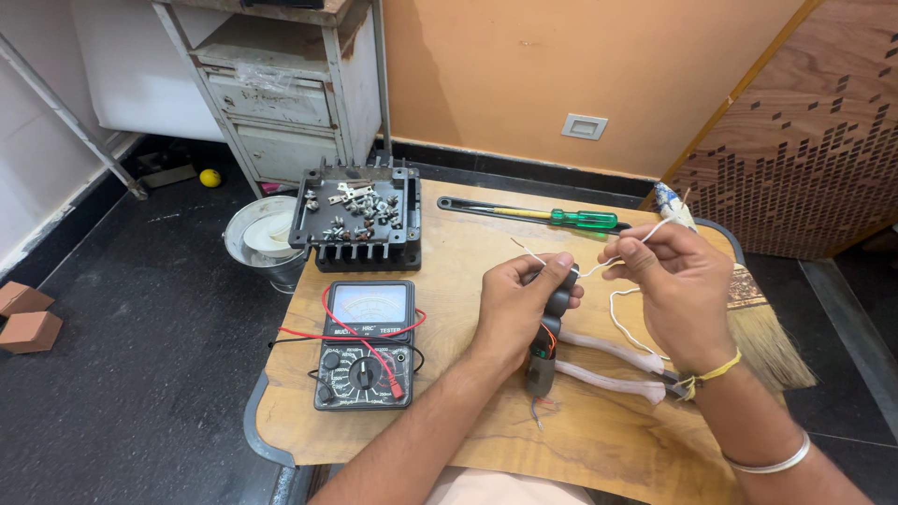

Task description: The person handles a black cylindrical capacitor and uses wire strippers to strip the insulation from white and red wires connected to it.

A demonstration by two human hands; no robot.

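My left hand [522, 304] grips a small dark cylindrical part [550, 327] with red wires, held upright just above the wooden table [449, 440]. A thin white wire [599, 266] runs from that part to my right hand [675, 281], which pinches it between thumb and fingers. Beneath my right wrist lie pliers with pale pink handles [608, 365].
An analog multimeter [367, 344] with red and black leads lies at front left. A black tray of screws and metal parts [356, 217] stands behind it. A green-handled screwdriver [533, 214] lies at the back, a broom [758, 318] at the right. Left of the table are a bucket [265, 240] and a metal cabinet [281, 89].
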